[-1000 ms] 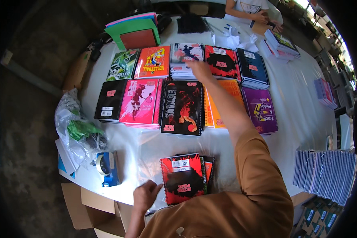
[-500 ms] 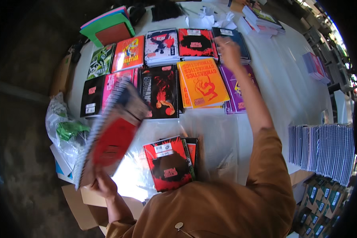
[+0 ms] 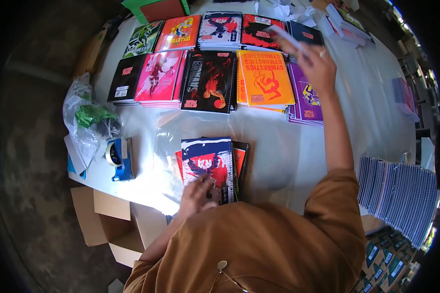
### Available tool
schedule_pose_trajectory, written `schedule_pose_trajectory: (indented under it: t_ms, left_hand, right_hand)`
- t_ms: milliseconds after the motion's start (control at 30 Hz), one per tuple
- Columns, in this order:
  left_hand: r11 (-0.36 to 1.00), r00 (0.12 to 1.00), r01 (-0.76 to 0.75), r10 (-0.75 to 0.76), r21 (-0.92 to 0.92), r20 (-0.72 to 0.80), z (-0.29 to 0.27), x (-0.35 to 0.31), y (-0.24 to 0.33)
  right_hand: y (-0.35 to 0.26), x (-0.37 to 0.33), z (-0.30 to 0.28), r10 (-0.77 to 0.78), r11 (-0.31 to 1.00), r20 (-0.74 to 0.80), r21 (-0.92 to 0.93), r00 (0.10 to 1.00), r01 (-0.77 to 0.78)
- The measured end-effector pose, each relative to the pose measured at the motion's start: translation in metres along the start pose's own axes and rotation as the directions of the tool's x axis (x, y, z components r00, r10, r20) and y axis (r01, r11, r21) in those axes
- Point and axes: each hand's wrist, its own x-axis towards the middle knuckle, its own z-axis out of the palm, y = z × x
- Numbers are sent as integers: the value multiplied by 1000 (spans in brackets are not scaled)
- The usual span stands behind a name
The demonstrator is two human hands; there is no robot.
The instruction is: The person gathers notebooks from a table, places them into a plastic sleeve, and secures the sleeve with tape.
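Note:
My left hand (image 3: 196, 196) rests with its fingers spread on a white, navy and red spiral notebook (image 3: 219, 158), the top one of a small pile in front of me. Under it show the edges of a red notebook (image 3: 178, 160) and a black and orange one (image 3: 240, 155). At the far right of the rows, my right hand (image 3: 319, 66) is closed on a thin spiral notebook (image 3: 294, 40), tilted nearly edge-on and blurred. It is above the red and black stack (image 3: 259, 30) and the dark blue stack (image 3: 305, 35).
Two rows of notebook stacks, including orange (image 3: 265, 78), black (image 3: 208, 80) and pink (image 3: 159, 78), cross the table. A blue tape dispenser (image 3: 122, 158) and plastic bag (image 3: 85, 105) lie left, above an open carton (image 3: 102, 215). A tall notebook stack (image 3: 396, 198) stands right.
The notebook in my left hand has come down onto the small pile. My right hand has lifted a notebook from the back right. The view has tilted down, showing the tape dispenser.

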Motion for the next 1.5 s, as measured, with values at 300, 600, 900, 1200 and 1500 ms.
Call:
schedule_pose_trajectory:
  t_ms: [300,600,900,1200,1500]
  left_hand:
    - [476,782,530,-593,-702,189,0,37,-51]
    - [266,810,536,-431,-801,399,-23,62,-21]
    - [380,975,-193,-31,-905,-221,-42,-8,-13]
    - [364,994,-103,74,-926,-82,-24,10,-5]
    - [501,921,-260,-128,-825,-368,-4,14,17]
  right_hand:
    - [-245,-159,-61,441,773,570,152,694,-616]
    - [-243,-189,-41,345,-651,928,129,-139,-748]
    - [-294,-163,-133,388,130,594,722,705,-680]
    - [-290,-205,-102,642,224,390,728,661,-648]
    - [-293,-179,-92,682,180,334,785,651,-592]
